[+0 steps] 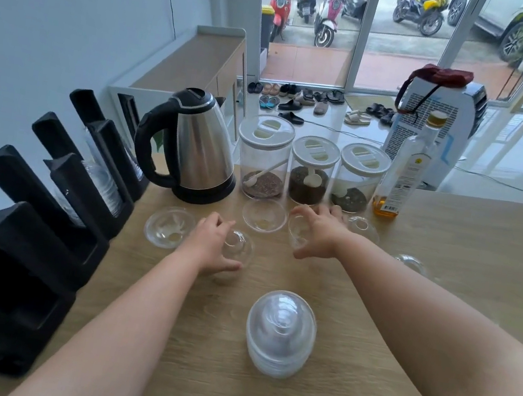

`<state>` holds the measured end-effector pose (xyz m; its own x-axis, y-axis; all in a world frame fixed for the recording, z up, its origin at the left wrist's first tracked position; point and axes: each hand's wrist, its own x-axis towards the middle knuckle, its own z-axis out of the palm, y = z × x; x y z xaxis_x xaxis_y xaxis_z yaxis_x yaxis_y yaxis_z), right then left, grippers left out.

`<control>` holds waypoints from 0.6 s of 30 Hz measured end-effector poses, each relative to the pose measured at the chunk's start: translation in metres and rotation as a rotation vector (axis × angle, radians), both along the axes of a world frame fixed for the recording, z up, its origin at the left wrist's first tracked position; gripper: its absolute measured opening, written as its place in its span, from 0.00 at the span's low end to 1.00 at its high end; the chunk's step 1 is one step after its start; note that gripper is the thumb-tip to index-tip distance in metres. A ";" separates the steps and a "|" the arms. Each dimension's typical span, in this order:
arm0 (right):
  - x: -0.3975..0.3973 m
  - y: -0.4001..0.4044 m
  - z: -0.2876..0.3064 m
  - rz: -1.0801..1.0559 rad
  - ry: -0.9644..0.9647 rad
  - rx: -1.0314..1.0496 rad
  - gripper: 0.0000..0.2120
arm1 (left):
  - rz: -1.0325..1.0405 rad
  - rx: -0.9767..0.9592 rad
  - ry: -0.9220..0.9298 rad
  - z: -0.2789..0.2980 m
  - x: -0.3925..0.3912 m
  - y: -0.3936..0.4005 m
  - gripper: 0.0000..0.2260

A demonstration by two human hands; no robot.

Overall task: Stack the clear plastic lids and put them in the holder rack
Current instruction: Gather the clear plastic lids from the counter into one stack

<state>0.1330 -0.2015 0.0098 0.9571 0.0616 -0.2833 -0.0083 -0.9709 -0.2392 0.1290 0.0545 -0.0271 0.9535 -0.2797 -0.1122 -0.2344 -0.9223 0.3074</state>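
Gathering is the step I judge myself to be in: the table (443, 295) bears loose domed lids, and the rack (42, 231) along its left edge waits for the finished pile, with some clear lids already showing in its far slots. Kettle (192, 149), three jars (312, 171) and a bottle (404, 172) line the far edge, so room to reach forward ends just past my fingers; the open wood lies near me and off to the right. My stack (279, 334) stands dome-up in the middle of the near table, well apart from both hands. My right hand (319, 236) is curled around a tilted lid (297, 231) just in front of the jars, fingers closed on its rim. My left hand (211, 244) is clamped on a dome-up lid (239, 245), thumb low and fingers over the top. Loose ones lie around: one upturned at left (168, 226) near the rack, one upturned between my hands (264, 214), one dome-up by the bottle (363, 227), one farther right (412, 263). Next, I reckon, both held lids should come back to the stack, each turned dome-up so it nests. Lifting clear of the jars and kettle matters, since a knock there could topple something.
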 end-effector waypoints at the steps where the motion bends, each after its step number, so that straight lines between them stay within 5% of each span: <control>1: -0.001 0.000 0.004 0.001 -0.026 0.021 0.43 | -0.002 -0.032 -0.009 0.002 -0.002 0.001 0.44; 12: -0.032 -0.025 0.033 -0.320 -0.151 0.867 0.44 | -0.087 -0.385 -0.035 0.074 -0.056 0.006 0.40; 18: -0.046 -0.031 0.032 -0.381 -0.116 1.280 0.56 | -0.283 -0.394 0.075 0.102 -0.101 -0.018 0.40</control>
<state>0.0874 -0.2323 0.0417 0.9881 -0.0534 -0.1439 -0.1445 -0.0068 -0.9895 0.0285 0.0365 0.0754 0.8271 -0.5619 -0.0116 -0.4229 -0.6359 0.6456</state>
